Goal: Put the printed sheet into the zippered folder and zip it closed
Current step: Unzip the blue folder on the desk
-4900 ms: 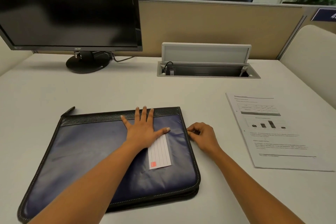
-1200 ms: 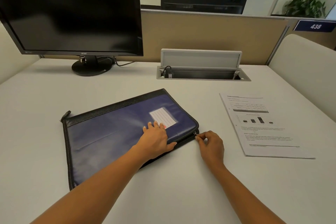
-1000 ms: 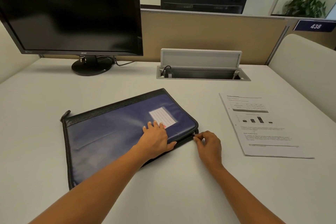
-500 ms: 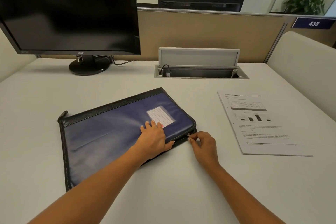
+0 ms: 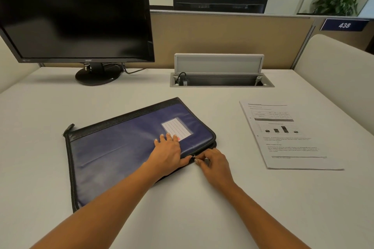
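Pinching the zipper pull (image 5: pixel 193 156) on the zippered folder (image 5: pixel 121 147), right hand (image 5: pixel 215 167) fingers (image 5: pixel 200 160) curled; left hand (image 5: pixel 168 153) flat on its cover.

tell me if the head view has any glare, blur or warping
Head view: wide-angle warping, the monitor's sides slant. Head view: soft even light, with only faint shadows on the desk. Head view: a pale sheen on the folder, no harsh glare. Head view: sharp overall, though the sheet's small print is too fine to read.
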Demonstrator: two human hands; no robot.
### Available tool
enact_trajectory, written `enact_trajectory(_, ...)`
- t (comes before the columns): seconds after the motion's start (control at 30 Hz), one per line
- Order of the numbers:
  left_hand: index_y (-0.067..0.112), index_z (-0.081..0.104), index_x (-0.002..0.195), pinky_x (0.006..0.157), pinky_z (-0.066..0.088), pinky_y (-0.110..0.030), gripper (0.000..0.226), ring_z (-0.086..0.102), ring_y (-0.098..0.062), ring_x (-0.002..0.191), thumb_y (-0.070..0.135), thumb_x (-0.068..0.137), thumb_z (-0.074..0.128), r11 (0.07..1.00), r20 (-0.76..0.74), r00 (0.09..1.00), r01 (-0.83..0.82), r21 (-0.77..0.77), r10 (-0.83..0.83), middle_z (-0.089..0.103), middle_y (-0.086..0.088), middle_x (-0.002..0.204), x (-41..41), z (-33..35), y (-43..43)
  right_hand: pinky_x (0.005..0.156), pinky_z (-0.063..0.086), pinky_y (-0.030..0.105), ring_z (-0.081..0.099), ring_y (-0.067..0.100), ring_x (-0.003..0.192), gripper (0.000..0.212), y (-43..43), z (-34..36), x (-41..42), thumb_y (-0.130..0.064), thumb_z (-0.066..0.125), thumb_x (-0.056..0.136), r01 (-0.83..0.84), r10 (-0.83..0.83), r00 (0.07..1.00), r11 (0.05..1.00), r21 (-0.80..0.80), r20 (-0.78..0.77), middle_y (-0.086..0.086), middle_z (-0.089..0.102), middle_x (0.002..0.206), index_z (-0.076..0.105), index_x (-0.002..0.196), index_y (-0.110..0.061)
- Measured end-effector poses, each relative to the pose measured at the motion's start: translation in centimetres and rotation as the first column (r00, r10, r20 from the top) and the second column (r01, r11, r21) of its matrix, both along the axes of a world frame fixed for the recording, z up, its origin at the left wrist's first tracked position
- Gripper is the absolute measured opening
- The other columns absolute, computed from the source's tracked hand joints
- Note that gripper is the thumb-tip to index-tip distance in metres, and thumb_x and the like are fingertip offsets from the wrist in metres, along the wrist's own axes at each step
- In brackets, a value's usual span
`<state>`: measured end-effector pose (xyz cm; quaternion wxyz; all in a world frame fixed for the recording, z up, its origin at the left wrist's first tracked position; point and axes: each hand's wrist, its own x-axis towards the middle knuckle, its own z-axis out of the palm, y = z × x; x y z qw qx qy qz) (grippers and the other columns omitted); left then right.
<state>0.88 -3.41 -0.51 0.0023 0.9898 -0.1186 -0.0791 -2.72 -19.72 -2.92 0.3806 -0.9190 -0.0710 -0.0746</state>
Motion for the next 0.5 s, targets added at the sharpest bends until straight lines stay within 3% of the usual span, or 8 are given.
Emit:
enact_trajectory(0.2,0.004,0.011,0.143,0.112,0.019,-0.050,0.086,0.016,-0.040,0.137,0.065,0.085,0.033,1.000,0.017,0.999,0.029,-0.004,-0.029,0.017,-0.022,0.151,-0.4,-0.1,0.5,0.058,0.030,0.004,0.047,0.006,0.073,0.016,0.1,-0.2,0.1,-0.028,0.061,0.085,0.032,-0.030,0.999,0.998,-0.061,0.032,0.002,0.064,0.083,0.062,0.081,-0.013)
enact_trajectory(0.37,0.013,-0.001,0.146,0.115,0.003,-0.043,0.086,-0.003,-0.032,0.142,0.063,0.086,0.034,0.994,-0.018,0.996,0.089,-0.065,-0.091,0.000,-0.015,0.155,-1.2,-0.5,2.4,0.049,0.023,0.009,0.041,0.008,0.068,0.020,0.8,-0.5,0.1,-0.031,0.045,0.093,-0.006,0.029,0.997,0.959,-0.283,0.076,-0.001,0.054,0.077,0.044,0.077,-0.019)
enact_trajectory(0.43,0.015,0.001,0.146,0.115,0.007,-0.042,0.086,-0.001,-0.028,0.143,0.064,0.085,0.035,0.995,-0.018,0.997,0.075,-0.060,-0.076,0.001,-0.010,0.156,-1.7,-0.3,2.9,0.047,0.018,0.011,0.040,0.009,0.070,0.020,1.0,-0.6,0.1,-0.030,0.039,0.095,-0.020,0.054,0.995,0.930,-0.368,0.084,0.001,0.054,0.080,0.042,0.078,-0.019)
enact_trajectory(0.5,0.016,0.006,0.146,0.113,0.021,-0.041,0.085,0.005,-0.025,0.143,0.067,0.084,0.034,1.000,0.013,1.000,0.009,-0.019,-0.009,0.007,-0.006,0.156,-2.4,-0.1,3.3,0.047,0.016,0.015,0.039,0.010,0.070,0.022,0.9,-0.5,0.2,-0.031,0.034,0.096,-0.022,0.061,0.995,0.903,-0.430,0.077,-0.003,0.047,0.077,0.037,0.077,-0.021)
